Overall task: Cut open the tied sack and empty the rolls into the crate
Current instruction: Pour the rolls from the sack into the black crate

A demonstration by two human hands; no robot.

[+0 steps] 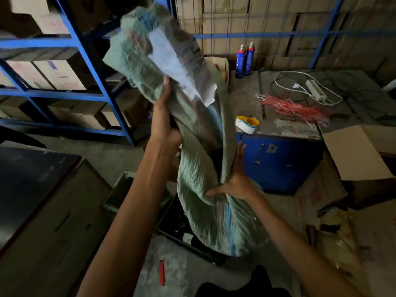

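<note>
A pale green woven sack (199, 179) with a blue stripe hangs upside down in the middle, its mouth down inside a black crate (171, 224) on the floor. A white paper label (171, 61) is on its raised, bulging bottom end. My left hand (165, 116) grips the sack high up at its bottom end. Lower down, my right hand (233, 179) presses against the sack's side with fingers spread. Dark rolls (180, 226) show dimly inside the crate beside the sack. The sack's mouth is hidden.
A red-handled cutter (162, 273) lies on the floor near me. Blue shelving (85, 61) with cartons stands at left. A blue workbench (278, 159) at right carries red ties (293, 108), a power strip (316, 90), tape, and spray cans (244, 61). Flattened cardboard (334, 221) covers the floor at right.
</note>
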